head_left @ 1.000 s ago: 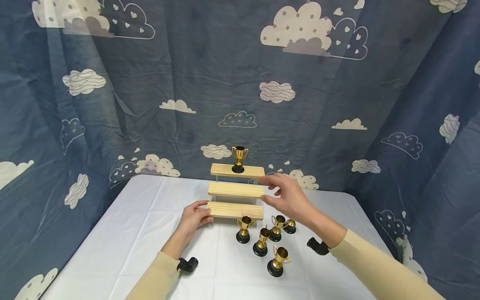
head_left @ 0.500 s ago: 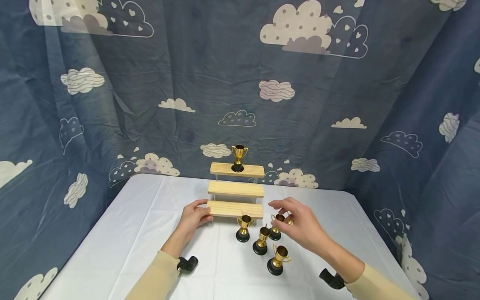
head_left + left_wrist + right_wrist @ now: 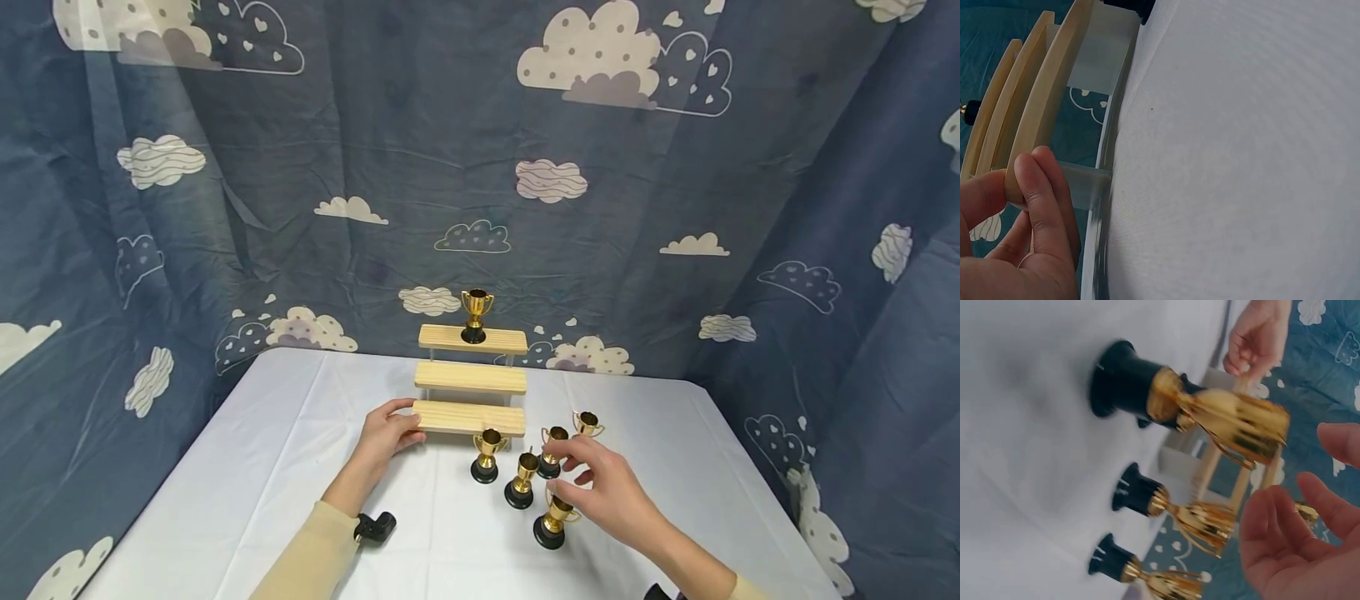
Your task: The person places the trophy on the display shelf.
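A three-step wooden stand (image 3: pixel 471 377) has one gold trophy cup (image 3: pixel 476 317) upright on its top step. My left hand (image 3: pixel 382 437) pinches the left end of the lowest step; in the left wrist view, thumb and fingers lie on both faces of that board (image 3: pixel 1041 112). Several gold cups with black bases stand on the cloth in front and to the right, among them a front cup (image 3: pixel 550 531) and one near the stand (image 3: pixel 486 458). My right hand (image 3: pixel 609 492), empty with fingers loosely bent, hovers over the front cup, partly covering it; in the right wrist view a near cup (image 3: pixel 1229 419) stands beside the fingers.
White cloth (image 3: pixel 300 483) covers the table. Dark blue curtains (image 3: pixel 420 142) with cloud prints hang behind and on both sides. Another cup (image 3: pixel 587 424) stands at the back right of the group, behind my right hand.
My right hand has come down from the stand's right side, past the back cups, to the front cup. The left hand keeps its hold on the lowest step.
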A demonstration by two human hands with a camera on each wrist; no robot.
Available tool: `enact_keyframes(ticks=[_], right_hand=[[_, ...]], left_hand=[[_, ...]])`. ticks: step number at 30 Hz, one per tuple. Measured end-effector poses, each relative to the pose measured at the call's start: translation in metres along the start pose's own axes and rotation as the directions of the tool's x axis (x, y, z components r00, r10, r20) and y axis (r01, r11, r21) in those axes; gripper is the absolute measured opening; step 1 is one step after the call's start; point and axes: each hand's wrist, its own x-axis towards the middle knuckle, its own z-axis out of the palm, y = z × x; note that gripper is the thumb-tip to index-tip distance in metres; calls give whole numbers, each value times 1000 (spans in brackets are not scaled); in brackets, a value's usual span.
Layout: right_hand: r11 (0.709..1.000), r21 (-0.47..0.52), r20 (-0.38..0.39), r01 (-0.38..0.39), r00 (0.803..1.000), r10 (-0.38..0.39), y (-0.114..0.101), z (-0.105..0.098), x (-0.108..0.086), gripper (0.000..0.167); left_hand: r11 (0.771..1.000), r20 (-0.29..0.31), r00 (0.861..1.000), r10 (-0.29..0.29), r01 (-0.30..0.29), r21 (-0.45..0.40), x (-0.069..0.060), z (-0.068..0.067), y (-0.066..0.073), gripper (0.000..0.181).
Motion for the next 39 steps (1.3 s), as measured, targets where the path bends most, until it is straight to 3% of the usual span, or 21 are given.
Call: enact_keyframes(ticks=[7,14,25,39], right_hand=[[999,-43,-4,26,1000,-26,8,12,-13,41],[1000,-26,-6,10,1000,-10,16,19,-25,39],[994,-60,-86,90,992,-95,20,28,-32,34],[997,-71,-64,-25,998,21,21,34,-30,34]], left_hand=[[1000,7,1000,-1,1,-17,2,1,-2,43],[1000,2,1000,-11,11,-4,2,1,-4,43],[1000,17,1000,-5,5,-14,4,2,-5,43],[1000,-5,1000,-6,6,3,3,-1,-5,44]])
